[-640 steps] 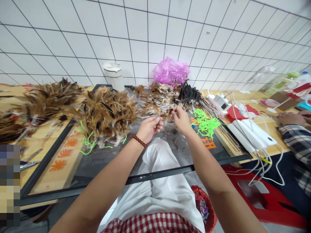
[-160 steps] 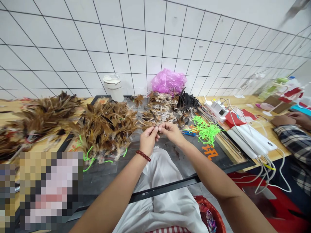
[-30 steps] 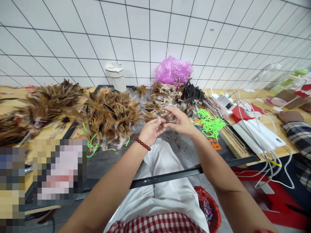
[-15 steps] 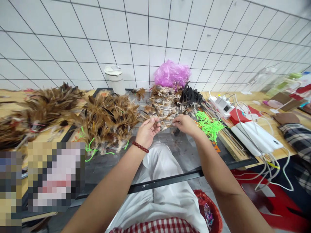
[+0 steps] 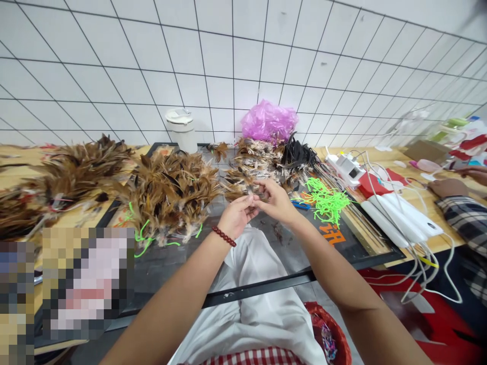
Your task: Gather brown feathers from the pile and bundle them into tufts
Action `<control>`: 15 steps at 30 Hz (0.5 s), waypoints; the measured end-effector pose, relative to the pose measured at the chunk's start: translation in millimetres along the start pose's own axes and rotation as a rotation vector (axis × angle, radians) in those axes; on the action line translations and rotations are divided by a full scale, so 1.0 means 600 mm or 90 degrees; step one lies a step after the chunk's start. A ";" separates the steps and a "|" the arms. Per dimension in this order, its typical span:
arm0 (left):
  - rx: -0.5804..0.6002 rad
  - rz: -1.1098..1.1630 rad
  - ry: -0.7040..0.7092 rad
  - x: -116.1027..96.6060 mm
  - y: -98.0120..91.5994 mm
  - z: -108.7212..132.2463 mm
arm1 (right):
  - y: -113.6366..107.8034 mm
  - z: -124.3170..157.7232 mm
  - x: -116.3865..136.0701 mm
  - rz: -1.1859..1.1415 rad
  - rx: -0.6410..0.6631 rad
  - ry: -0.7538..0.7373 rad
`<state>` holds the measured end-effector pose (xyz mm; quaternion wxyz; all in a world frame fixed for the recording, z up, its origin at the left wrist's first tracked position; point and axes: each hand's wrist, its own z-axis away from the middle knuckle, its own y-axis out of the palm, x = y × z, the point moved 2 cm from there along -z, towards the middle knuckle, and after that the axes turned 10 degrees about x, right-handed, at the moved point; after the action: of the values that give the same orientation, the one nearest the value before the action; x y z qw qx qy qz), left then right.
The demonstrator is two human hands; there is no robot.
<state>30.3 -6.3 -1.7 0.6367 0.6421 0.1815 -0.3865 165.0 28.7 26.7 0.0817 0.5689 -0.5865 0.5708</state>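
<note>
My left hand (image 5: 236, 215), with a dark red bead bracelet (image 5: 223, 236) at the wrist, is closed in a pinch over the dark tabletop. What looks like a small brown feather (image 5: 250, 186) rises from its fingertips, blurred against the pile behind. My right hand (image 5: 274, 202) meets it there, thumb and bent fingers together at the left fingertips; whatever it pinches is too small to make out. Just beyond both hands lie rows of brown and white feathers (image 5: 253, 163). A big heap of brown feathers (image 5: 171, 190) lies to the left, with green cords at its lower edge.
Bright green cords (image 5: 329, 200) lie right of my hands, beside a blue tool (image 5: 300, 205). Black feathers (image 5: 299, 154), a pink plastic bag (image 5: 269, 120) and a lidded cup (image 5: 181, 129) stand along the wall. A white power strip (image 5: 345, 169) trails cables at right, near a co-worker's sleeve (image 5: 466, 218).
My right hand has moved left and its fingers now meet those of my left hand. The blue tool and orange lettering on the table have come into sight.
</note>
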 end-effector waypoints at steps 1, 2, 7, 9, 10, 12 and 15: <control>-0.003 -0.015 0.009 -0.001 0.000 0.000 | 0.000 -0.001 -0.004 -0.082 0.027 0.038; 0.000 -0.033 0.014 -0.001 0.000 0.000 | 0.000 -0.002 -0.006 -0.172 0.061 0.070; 0.057 -0.126 -0.028 0.003 0.006 0.004 | -0.004 -0.001 -0.001 -0.409 0.126 0.142; 0.070 -0.159 -0.041 0.004 0.008 0.006 | -0.008 -0.001 -0.001 -0.396 0.095 0.151; 0.076 -0.167 -0.052 0.005 0.009 0.007 | -0.010 -0.001 -0.002 -0.385 0.079 0.149; 0.088 -0.161 -0.084 0.004 0.010 0.008 | -0.012 -0.001 -0.004 -0.372 0.055 0.144; 0.108 -0.135 -0.114 0.003 0.010 0.009 | -0.011 -0.001 -0.007 -0.373 0.052 0.153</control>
<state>34.4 -12.5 1.6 0.5492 0.6337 0.1575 -0.5215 171.1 33.8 27.9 0.2885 0.6451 -0.3602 0.6090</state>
